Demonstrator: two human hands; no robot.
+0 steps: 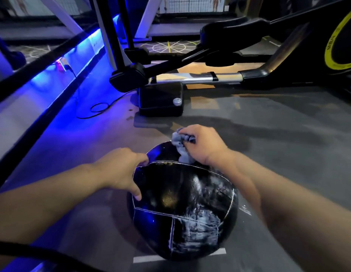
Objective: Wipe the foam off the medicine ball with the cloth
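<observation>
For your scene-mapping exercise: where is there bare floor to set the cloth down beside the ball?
Bare grey floor lies right of the medicine ball, between the right hand holding the cloth and the exercise machine. Left of the left hand is open too. Ahead it is crowded: machine base, cable.

Glossy black ball [182,203], crumpled cloth [180,146]

Dim overall, blue LED strip glow [88,39] from upper left; white glare on glossy black stitched ball [182,203]; wide-angle bending at edges, slight blur
</observation>
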